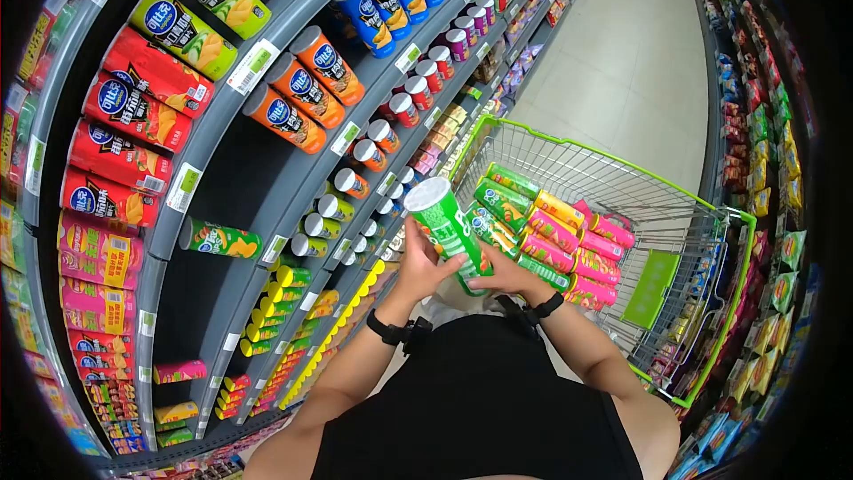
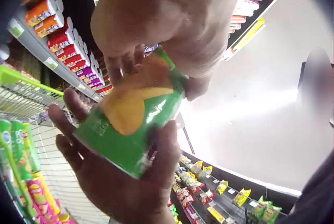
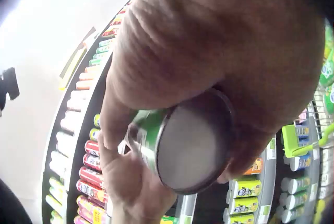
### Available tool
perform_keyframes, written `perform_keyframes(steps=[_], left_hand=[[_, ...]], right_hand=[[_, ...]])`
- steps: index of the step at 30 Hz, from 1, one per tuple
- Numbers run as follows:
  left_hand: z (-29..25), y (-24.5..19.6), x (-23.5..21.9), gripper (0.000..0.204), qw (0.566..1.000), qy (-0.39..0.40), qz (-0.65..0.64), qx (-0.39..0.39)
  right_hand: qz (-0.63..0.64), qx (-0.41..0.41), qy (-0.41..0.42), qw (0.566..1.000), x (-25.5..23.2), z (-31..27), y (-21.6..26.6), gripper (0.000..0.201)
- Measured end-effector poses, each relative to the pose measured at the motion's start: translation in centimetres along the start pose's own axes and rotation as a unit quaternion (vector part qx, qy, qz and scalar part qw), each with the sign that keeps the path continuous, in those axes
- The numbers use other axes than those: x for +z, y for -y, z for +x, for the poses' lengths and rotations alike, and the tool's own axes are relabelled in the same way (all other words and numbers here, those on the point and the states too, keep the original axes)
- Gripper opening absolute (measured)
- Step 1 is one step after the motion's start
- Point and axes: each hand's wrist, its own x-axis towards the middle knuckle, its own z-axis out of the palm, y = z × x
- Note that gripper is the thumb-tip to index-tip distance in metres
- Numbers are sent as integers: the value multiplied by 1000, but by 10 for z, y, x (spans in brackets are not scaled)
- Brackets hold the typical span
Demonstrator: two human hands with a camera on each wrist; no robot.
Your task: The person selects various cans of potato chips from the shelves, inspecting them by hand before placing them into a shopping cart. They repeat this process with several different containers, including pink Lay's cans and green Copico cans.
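A green chip canister [image 1: 444,227] with a pale lid is held tilted in front of the chest, between both hands. The left hand [image 1: 425,265] grips its side, fingers curled around it. Lower down, the right hand [image 1: 511,274] holds it near the base. In the left wrist view, a chip picture shows on the canister [image 2: 130,112], with fingers of both hands around it. The right wrist view looks onto its round end [image 3: 190,148], partly shaded by the right hand [image 3: 209,51]. Just beyond the hands, green canisters [image 1: 502,202] and pink canisters [image 1: 549,251] lie in the shopping cart [image 1: 675,173].
Shelves of canisters rise at the left, among them orange canisters [image 1: 302,89] and red canisters [image 1: 133,111]. A lone green canister [image 1: 220,238] lies on a lower-left shelf. Bagged snacks [image 1: 760,164] line the right side. The aisle floor [image 1: 626,53] stretches ahead past the cart.
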Motion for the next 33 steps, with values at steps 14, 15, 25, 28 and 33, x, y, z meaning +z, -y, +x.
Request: perform_keyframes(steps=[14, 15, 25, 28, 33], left_hand=[[29, 66, 66, 50, 980, -29, 33, -196], [32, 63, 70, 51, 978, -12, 50, -203], [50, 58, 88, 67, 937, 228, 22, -263], [52, 66, 88, 69, 925, 297, -10, -237], [55, 76, 86, 81, 908, 310, -99, -264]], right_hand=[[-255, 81, -170, 948, -47, -50, -20, 86], [-253, 98, -172, 947, -50, -53, -17, 85], [90, 26, 163, 982, -106, -71, -41, 68], [64, -17, 292, 954, -116, -70, -38, 59], [272, 10, 330, 904, -114, -65, -45, 72]])
